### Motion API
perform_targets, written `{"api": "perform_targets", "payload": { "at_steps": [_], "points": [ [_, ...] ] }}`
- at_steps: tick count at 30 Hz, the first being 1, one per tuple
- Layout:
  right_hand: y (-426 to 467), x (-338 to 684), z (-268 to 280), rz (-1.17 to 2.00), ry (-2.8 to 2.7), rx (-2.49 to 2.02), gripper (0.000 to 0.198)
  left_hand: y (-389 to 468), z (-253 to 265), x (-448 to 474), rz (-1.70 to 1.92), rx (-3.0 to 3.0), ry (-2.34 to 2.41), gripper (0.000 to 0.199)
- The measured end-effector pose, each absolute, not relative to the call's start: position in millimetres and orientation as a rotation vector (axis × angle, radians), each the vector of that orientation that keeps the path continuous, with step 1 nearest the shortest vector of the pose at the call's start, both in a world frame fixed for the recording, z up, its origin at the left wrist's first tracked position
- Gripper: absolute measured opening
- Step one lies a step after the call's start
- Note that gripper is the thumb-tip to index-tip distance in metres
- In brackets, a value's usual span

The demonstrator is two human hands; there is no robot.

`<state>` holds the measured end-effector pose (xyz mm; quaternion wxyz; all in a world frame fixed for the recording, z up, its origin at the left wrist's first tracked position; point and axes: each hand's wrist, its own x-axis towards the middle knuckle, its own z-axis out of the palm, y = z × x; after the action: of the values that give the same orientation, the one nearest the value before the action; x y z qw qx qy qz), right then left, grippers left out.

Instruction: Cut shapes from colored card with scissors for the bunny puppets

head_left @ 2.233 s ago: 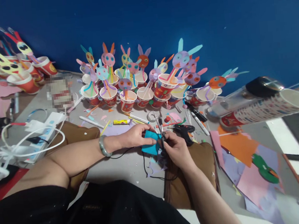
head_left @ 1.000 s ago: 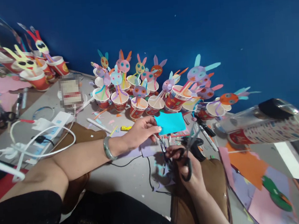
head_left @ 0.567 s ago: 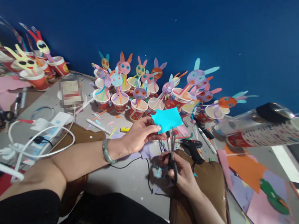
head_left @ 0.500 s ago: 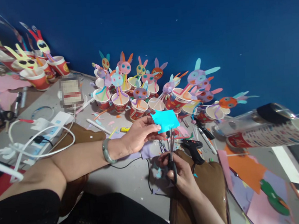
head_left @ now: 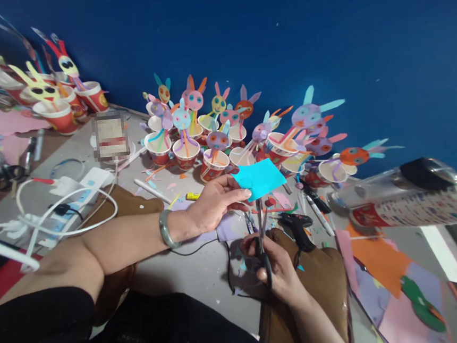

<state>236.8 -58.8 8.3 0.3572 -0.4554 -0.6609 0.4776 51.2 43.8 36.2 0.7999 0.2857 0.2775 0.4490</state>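
Between thumb and fingers, my left hand (head_left: 219,201) pinches a bright blue sheet of paper (head_left: 261,178) above the table. A curved outline shows faintly on the sheet near my thumb. My right hand (head_left: 277,266) is closed round the black handles of a pair of scissors (head_left: 261,224), its blades pointing up at the sheet's lower edge. Whether the blades touch the paper I cannot tell. Beneath them lie small paper scraps and a purple sheet (head_left: 226,230). A black glue gun (head_left: 297,229) rests to the right of the scissors.
Paper cups (head_left: 187,155) with paper rabbit figures stand along the blue wall (head_left: 216,28). Leftward are a power strip (head_left: 75,203) and white cables. A large clear container (head_left: 393,178) stands right, near coloured paper sheets (head_left: 380,257). A brown cushion (head_left: 322,286) lies under my right forearm.
The blue paper has turned in my left hand and shows more of its face, reaching further right. My right hand still holds the scissors below it. The view has shifted slightly.
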Motion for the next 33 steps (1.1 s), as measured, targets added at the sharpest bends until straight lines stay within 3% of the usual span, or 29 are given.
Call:
{"api": "perform_targets", "payload": {
  "at_steps": [33],
  "points": [
    [-59.2, 235.6, 8.3, 1.219, -1.631, -1.236, 0.064, 18.7, 21.8, 64.4, 0.768, 0.613, 0.571, 0.039]
  ]
}}
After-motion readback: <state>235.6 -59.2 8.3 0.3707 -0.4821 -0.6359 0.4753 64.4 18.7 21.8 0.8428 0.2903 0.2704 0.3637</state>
